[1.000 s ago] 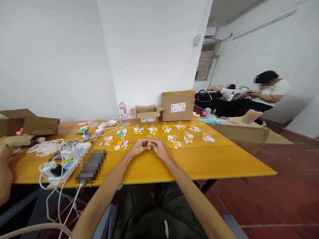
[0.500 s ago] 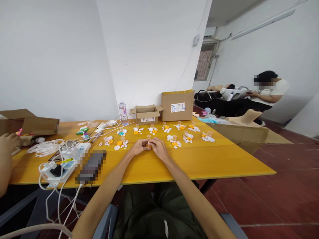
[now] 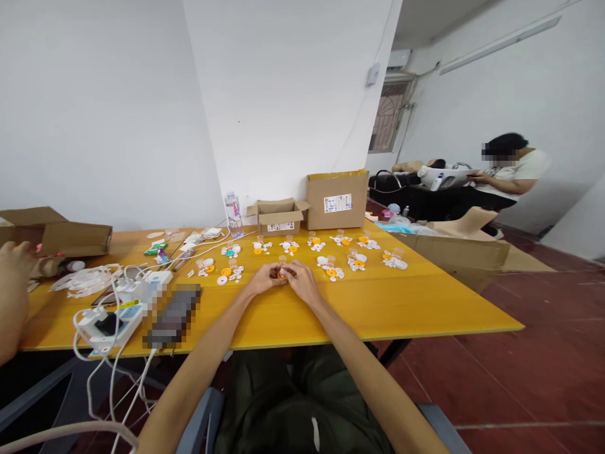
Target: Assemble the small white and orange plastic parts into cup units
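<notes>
My left hand [image 3: 263,279] and my right hand [image 3: 304,282] meet just above the middle of the table. The left fingers curl around a small orange plastic piece [image 3: 282,278], mostly hidden between the hands. A tiny white plastic piece sits at my right fingertips, over the orange one; its shape is too small to make out. Just beyond stands a clear plastic cup [image 3: 282,259]. Little groups of white and coloured wheels and discs, with clear cups, lie around: an orange wheel [image 3: 225,272] and white disc [image 3: 222,280] to the left, an orange one [image 3: 329,272] to the right.
Behind the parts stand an open small carton [image 3: 278,222], a larger cardboard box [image 3: 336,202] and a water bottle [image 3: 233,214]. A power strip [image 3: 127,312] with cables and a phone [image 3: 174,315] lie left. Another person's hand [image 3: 14,271] is by an open box [image 3: 78,238].
My right fingers have shifted slightly over the small pieces; my left hand stays in place. At the far left, the other person's hand has moved up a little by the box.
</notes>
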The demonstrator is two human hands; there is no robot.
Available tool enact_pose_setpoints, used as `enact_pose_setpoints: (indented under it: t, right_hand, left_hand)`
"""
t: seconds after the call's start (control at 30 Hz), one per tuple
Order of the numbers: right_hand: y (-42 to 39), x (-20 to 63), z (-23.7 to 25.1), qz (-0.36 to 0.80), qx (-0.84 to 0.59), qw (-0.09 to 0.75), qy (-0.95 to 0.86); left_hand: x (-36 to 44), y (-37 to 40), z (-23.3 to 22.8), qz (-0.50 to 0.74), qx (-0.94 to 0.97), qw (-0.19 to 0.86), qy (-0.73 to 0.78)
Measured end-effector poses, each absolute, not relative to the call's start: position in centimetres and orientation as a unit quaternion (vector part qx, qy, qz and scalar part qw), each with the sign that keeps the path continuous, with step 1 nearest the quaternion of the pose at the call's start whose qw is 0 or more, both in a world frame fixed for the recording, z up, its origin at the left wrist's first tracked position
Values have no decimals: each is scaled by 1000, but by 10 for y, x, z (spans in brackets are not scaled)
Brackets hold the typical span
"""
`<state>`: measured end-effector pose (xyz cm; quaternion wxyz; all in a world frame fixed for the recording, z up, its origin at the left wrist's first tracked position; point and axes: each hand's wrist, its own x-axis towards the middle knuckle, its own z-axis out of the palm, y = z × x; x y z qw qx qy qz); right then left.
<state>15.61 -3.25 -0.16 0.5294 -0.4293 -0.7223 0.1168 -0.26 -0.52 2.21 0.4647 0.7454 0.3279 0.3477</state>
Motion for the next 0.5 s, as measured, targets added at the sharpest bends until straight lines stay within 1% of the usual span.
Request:
enact_pose_setpoints:
  t: [0.5]
  right_hand:
    - [-34,158,1,116,-422,521,-733]
  left_hand:
    - [-2,-5,21,352,749,449,337]
